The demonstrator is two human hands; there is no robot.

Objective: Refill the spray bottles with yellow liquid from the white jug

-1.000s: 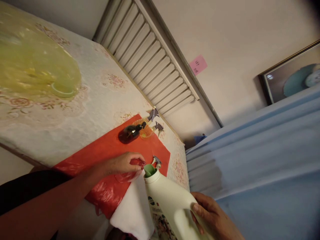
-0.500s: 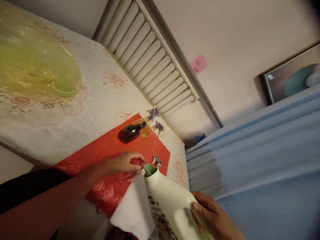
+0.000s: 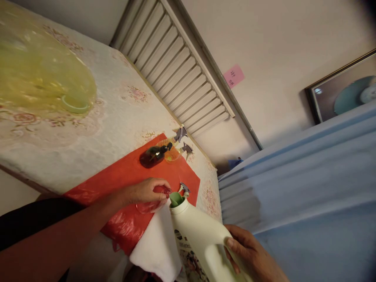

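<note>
My right hand [image 3: 249, 250] is wrapped round the handle of a large cream-coloured jug [image 3: 199, 231] with a green pouring spout [image 3: 176, 199]. The jug is tilted, its spout right at the neck of a clear bottle [image 3: 147, 204]. My left hand [image 3: 152, 190] pinches that bottle by its neck, over a red plastic sheet [image 3: 117, 176]. Whether liquid is flowing cannot be seen. Just past the spout lies a loose spray trigger head [image 3: 185, 188]. Under the jug is a folded white cloth [image 3: 158, 243].
Farther back on the red sheet stand a dark pump bottle [image 3: 152, 156] and two clear spray bottles with grey triggers [image 3: 179, 134]. A yellow-green translucent bag [image 3: 44, 66] rests on the floral tablecloth [image 3: 111, 117]. Beyond are a radiator [image 3: 179, 58] and a blue curtain [image 3: 308, 176].
Almost nothing differs. Both hands, the jug and the clear bottle keep the same positions, with only a very slight shift of the view.
</note>
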